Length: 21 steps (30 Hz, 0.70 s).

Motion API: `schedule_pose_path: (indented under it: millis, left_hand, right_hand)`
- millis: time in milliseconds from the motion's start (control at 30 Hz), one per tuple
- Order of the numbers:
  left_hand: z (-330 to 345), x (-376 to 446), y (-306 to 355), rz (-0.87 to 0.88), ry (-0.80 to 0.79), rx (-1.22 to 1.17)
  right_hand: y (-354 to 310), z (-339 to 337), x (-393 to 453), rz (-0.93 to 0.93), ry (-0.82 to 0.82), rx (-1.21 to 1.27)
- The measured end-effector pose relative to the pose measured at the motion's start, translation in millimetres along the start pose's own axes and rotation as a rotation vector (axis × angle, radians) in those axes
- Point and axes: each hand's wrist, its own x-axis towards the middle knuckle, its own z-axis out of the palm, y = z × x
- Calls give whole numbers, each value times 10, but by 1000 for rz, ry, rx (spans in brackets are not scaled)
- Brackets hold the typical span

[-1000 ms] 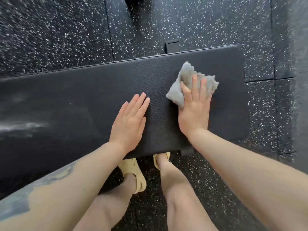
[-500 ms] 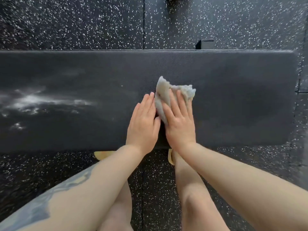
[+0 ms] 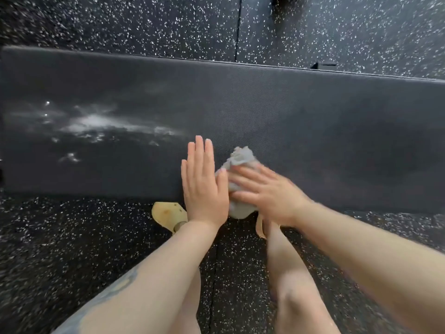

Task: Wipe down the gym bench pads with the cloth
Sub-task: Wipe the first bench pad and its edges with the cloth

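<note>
Bench pad [image 3: 289,112] steadied under the flat, straight-fingered left hand [image 3: 203,186]; the right hand [image 3: 267,191] pressed the grey cloth [image 3: 240,160] with spread fingers toward 1 whitish smear [image 3: 96,124].

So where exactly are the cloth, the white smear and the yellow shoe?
cloth [image 3: 242,157], head view, bunched top.
white smear [image 3: 96,121], head view, brightest patch on the pad.
yellow shoe [image 3: 166,213], head view, upper.

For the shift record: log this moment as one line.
left hand: flat on bench pad | right hand: presses grey cloth at near edge | white smears: unwiped
</note>
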Motion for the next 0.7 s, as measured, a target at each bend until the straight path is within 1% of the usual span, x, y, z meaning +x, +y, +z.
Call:
schedule_pose_path:
  millis: [33, 67, 100, 133, 167, 200, 233, 267, 300, 333, 367, 400, 433, 467, 500, 533, 567, 600, 633, 667, 700]
  left_hand:
    - [3, -18, -44, 5, -2, 22]
    - [10, -33, -95, -9, 8, 45]
    - [19, -37, -144, -48, 31, 60]
    - [25, -43, -182, -108, 61, 60]
    - [26, -47, -213, -175, 90, 45]
    - [20, -51, -243, -233, 118, 18]
    - [9, -59, -269, -276, 146, -17]
    - [-10, -70, -296, -305, 172, -54]
    - [-32, -83, -326, -325, 192, -88]
    - [-57, -94, -359, -338, 205, -111]
    - [-83, -108, -392, -343, 207, -121]
    - [-101, -130, -422, -335, 198, -120]
    - [-112, -150, -447, -321, 185, -116]
    - [-115, -166, -468, -313, 177, -111]
    - [-109, -173, -478, -319, 178, -111]
    - [-96, -169, -478, -333, 187, -121]
    - [-86, -156, -467, -351, 202, -138]
    - [-83, -140, -454, -368, 221, -161]
    - [-84, -121, -446, -385, 241, -185]
    - [-93, -101, -445, -401, 261, -210]
    - [-104, -86, -451, -419, 275, -232]
  right_hand:
    - [274, -43, -83, 46, -8, -19]
    - [527, -89, -98, 192, 44, -1]
    - [688, -145, -19, 445, 142, 54]
    - [716, -171, 163, 737, 279, 86]
    - [587, -164, 448, 993, 406, 90]
    - [350, -134, 752, 1163, 464, 110]
    - [69, -109, 998, 1161, 453, 143]
    - [-219, -59, 1129, 946, 373, 178]
    - [-451, 56, 1099, 595, 235, 158]
    - [-534, 96, 943, 243, 106, 91]
    - [-398, 44, 741, -14, -16, 41]
    - [-127, 5, 550, -119, -60, -10]
    - [147, -28, 422, -46, -48, -34]
    - [384, -61, 371, 179, 25, -16]
    - [542, -132, 414, 539, 143, 16]
    - [581, -188, 583, 968, 301, 42]
    - [465, -217, 893, 1306, 402, 97]
    - [234, -280, 1209, 1470, 426, 151]
    - [-20, -282, 1451, 1418, 397, 183]
    - [-261, -216, 1588, 1136, 349, 196]
    - [-466, -51, 1506, 700, 230, 164]
